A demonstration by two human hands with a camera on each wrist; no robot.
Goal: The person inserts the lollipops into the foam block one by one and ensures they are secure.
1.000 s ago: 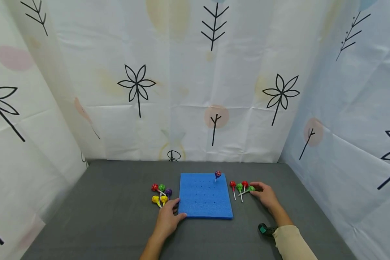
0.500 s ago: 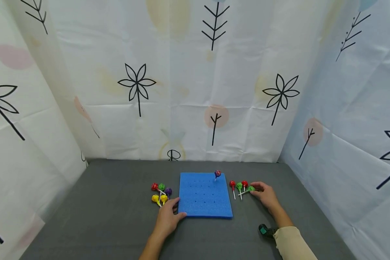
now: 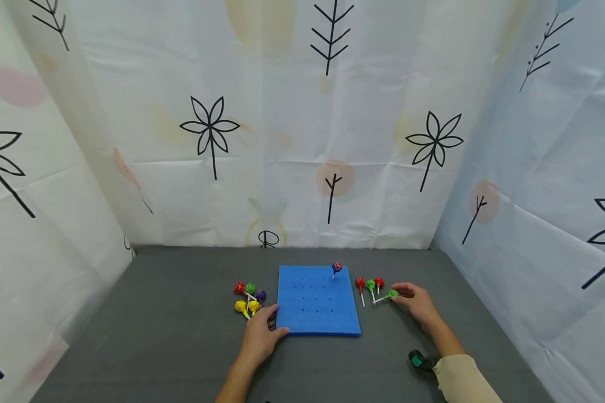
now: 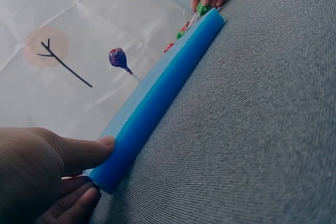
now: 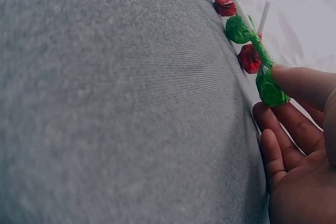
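A blue foam board (image 3: 312, 322) with rows of small holes lies on the table. My left hand (image 3: 259, 338) holds its near left corner, the thumb on the near edge and the fingers at the left side. One purple-and-red lollipop (image 3: 336, 267) stands upright in the board's far right part; the left wrist view shows this lollipop (image 4: 117, 57) too. To the right of the board, my right hand (image 3: 417, 307) pinches a green lollipop (image 5: 270, 87) by its wrapped head, the stick pointing left. Beside it lie two red lollipops (image 3: 360, 282) and another green lollipop (image 3: 370, 285).
Left of the board lies a cluster of several lollipops: red (image 3: 239, 287), green (image 3: 250, 288), purple (image 3: 260, 295) and yellow (image 3: 241, 306). A black device (image 3: 422, 361) is at the right wrist. Patterned white cloth (image 3: 302, 112) encloses the grey table (image 3: 181, 336).
My right hand has shifted slightly right with the green lollipop, drawing it away from the other lollipops on that side. The left hand stays at the board's corner.
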